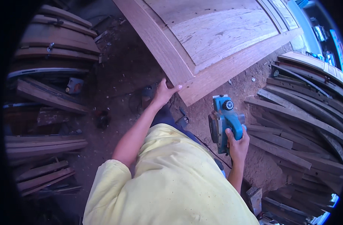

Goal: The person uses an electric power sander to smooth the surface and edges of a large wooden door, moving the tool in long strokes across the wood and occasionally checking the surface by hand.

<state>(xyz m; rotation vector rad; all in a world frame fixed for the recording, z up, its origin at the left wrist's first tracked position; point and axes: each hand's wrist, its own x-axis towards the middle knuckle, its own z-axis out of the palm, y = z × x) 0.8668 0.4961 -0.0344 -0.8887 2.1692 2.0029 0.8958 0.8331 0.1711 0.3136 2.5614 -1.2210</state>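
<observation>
A large panelled wooden door [220, 41] lies flat, filling the upper middle of the head view. My left hand [164, 92] rests with spread fingers against its near corner edge. My right hand [237, 144] grips the rear handle of a blue electric hand planer [224, 120], held in the air to the right of the door's corner, above the dirt floor. A black cord runs from the planer back toward my body. My yellow shirt fills the lower middle.
Curved and straight wooden planks [298, 123] are stacked on the right. More bent boards and offcuts [51, 48] pile up at left. Sawdust-covered dirt floor [122, 71] lies between. A small wooden block [255, 198] sits near my right side.
</observation>
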